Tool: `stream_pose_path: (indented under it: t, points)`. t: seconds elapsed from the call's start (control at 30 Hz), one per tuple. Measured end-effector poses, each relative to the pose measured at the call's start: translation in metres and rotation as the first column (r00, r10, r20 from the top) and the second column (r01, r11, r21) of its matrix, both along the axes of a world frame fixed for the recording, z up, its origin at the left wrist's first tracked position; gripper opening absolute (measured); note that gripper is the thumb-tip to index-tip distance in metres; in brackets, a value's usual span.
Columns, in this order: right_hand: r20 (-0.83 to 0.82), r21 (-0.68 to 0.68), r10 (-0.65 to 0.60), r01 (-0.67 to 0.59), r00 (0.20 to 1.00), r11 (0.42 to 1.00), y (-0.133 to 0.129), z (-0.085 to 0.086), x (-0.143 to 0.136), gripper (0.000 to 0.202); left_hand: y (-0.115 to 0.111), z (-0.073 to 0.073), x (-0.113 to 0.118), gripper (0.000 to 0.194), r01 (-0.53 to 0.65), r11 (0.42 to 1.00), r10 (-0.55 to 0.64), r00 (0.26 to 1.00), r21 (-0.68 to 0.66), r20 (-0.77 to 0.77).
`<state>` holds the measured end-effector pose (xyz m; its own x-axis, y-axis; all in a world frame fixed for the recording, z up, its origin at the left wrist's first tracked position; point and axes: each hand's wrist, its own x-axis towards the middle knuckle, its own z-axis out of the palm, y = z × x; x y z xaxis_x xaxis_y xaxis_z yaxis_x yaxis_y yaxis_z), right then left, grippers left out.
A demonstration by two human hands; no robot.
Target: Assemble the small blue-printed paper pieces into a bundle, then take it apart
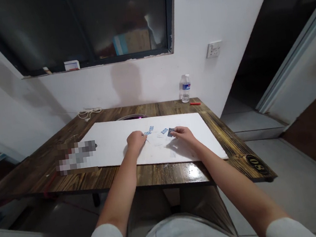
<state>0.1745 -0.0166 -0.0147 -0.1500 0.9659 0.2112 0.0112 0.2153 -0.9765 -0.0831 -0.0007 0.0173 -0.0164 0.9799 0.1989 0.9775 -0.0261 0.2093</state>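
On the white sheet [115, 146], the right hand [184, 134] had its grip clamped on a small blue card [170, 132]; the left hand [135, 139], fingers curled together, pressed beside two more cards [149, 130]. Steady pinching seemed wise.

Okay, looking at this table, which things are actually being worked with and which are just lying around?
In use:
left hand resting on the white board
right hand pinching a small dark blue piece
loose blue striped pieces between the hands

Lying about:
water bottle by the wall
red pen near it
coiled white cable at the back left
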Motion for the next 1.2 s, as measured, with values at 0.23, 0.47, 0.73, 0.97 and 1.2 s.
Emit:
stream_pose_path:
  t: [0.23,0.47,0.73,0.97,1.2]
  points:
    - [0.022,0.007,-0.009,0.009,1.0,1.0,0.003,-0.005,-0.001,0.043,-0.01,0.009,0.001,0.022,0.21,0.978,-0.21,0.978,-0.007,0.011]
    - [0.032,-0.013,-0.028,0.029,0.999,1.0,-0.001,-0.003,-0.002,0.045,-0.011,0.014,-0.006,0.031,0.279,0.958,-0.284,0.954,-0.069,-0.096]
    - [0.054,-0.03,-0.046,0.047,0.998,0.998,-0.002,-0.002,-0.002,0.046,-0.014,0.012,0.002,0.036,0.227,0.971,-0.235,0.961,-0.071,-0.148]
    - [0.044,-0.013,-0.034,0.035,0.998,0.999,-0.001,-0.003,-0.001,0.045,-0.01,0.006,0.005,0.035,0.055,0.998,-0.055,0.998,0.024,0.009]
    - [0.051,-0.03,-0.033,0.034,0.998,0.999,-0.001,-0.004,-0.003,0.043,-0.004,0.004,0.014,0.029,0.103,0.951,-0.228,0.873,0.293,0.432]
